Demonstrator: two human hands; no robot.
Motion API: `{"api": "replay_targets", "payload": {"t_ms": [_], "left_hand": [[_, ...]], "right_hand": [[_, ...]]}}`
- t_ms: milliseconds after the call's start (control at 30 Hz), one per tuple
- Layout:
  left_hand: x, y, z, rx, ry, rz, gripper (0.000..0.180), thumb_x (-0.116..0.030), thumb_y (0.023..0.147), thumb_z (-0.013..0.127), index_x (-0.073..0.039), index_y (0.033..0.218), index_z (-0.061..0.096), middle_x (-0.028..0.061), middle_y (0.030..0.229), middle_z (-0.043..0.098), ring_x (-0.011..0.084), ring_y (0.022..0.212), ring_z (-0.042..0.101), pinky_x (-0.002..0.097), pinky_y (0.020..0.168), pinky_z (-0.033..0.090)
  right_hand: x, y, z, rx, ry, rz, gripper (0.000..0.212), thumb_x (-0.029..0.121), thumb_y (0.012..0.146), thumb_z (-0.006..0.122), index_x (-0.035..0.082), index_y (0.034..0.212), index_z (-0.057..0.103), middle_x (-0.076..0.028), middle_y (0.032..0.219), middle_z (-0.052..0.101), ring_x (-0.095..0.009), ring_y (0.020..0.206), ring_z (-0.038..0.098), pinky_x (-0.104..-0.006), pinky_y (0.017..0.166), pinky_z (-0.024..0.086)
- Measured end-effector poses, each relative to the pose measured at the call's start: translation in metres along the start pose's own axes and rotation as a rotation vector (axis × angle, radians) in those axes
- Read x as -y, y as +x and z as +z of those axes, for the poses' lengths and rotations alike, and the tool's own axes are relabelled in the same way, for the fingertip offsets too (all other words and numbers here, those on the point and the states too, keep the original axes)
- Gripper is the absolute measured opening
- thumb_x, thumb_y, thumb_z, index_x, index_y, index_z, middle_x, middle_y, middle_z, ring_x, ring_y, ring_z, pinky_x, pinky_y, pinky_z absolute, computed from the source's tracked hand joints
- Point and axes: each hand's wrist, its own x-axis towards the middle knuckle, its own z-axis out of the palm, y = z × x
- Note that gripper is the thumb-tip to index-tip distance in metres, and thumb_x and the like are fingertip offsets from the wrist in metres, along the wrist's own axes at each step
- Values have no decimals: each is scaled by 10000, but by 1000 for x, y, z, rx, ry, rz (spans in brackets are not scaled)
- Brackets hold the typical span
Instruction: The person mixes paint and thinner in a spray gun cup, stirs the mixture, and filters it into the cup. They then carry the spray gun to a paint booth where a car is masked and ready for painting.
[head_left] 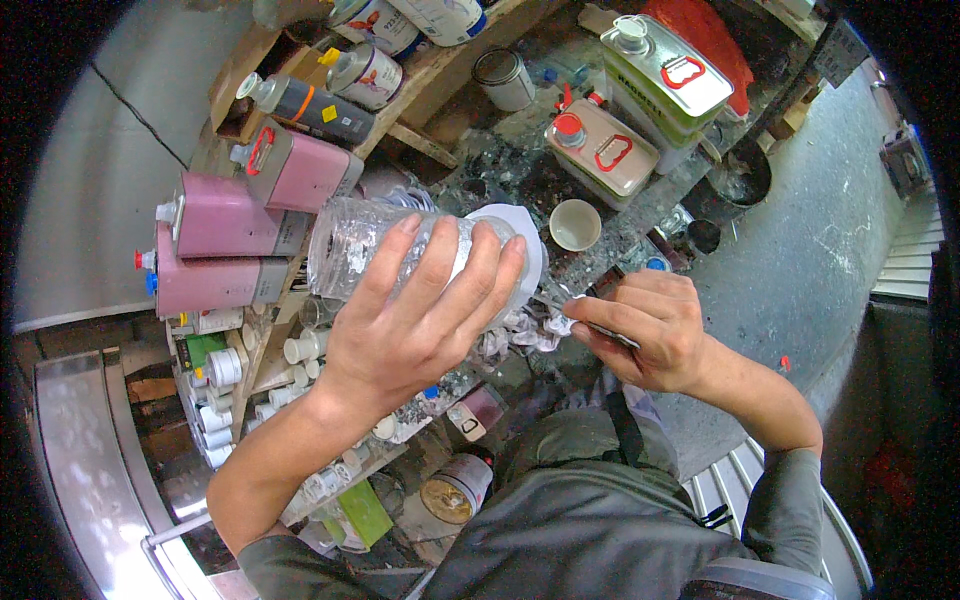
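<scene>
My left hand (pixel 415 300) is wrapped over a clear plastic container (pixel 335 245), which lies tilted on its side in the grip. A white, paper-like piece (pixel 530 240) surrounds the container's right end. To the right, my right hand (pixel 655 330) is closed in a pinch on a thin, flat strip-like tool (pixel 612 336), its exact kind unclear. Crumpled whitish wipes (pixel 520 338) lie just left of those fingertips, below the container. An off-white cup (pixel 575 225) stands on the stained bench beyond my right hand.
Pink metal cans (pixel 225 215) line the left shelf, with small white-capped bottles (pixel 215 420) beneath. A beige can (pixel 603 150) and a tall green-and-white can (pixel 668 80) stand at the bench's back right. A dark bucket (pixel 740 175) sits past the bench edge.
</scene>
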Motion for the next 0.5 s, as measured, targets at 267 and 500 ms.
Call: {"api": "replay_targets", "payload": {"t_ms": [267, 500], "left_hand": [[-1, 0, 0, -7, -2, 11, 404, -252, 941, 593, -150, 1320, 691, 25, 1261, 642, 226, 1171, 612, 469, 1135, 428], [-2, 0, -2, 5, 0, 21, 423, -235, 942, 576, -146, 1344, 676, 33, 1264, 636, 227, 1171, 607, 472, 1134, 424]], "right_hand": [[1, -2, 3, -19, 4, 2, 278, 130, 796, 829, 101, 1059, 745, -12, 686, 585, -202, 586, 603, -359, 523, 470], [2, -3, 2, -55, 20, 2, 283, 58, 786, 812, 69, 1062, 752, -32, 685, 607, -212, 566, 586, -361, 516, 452]]}}
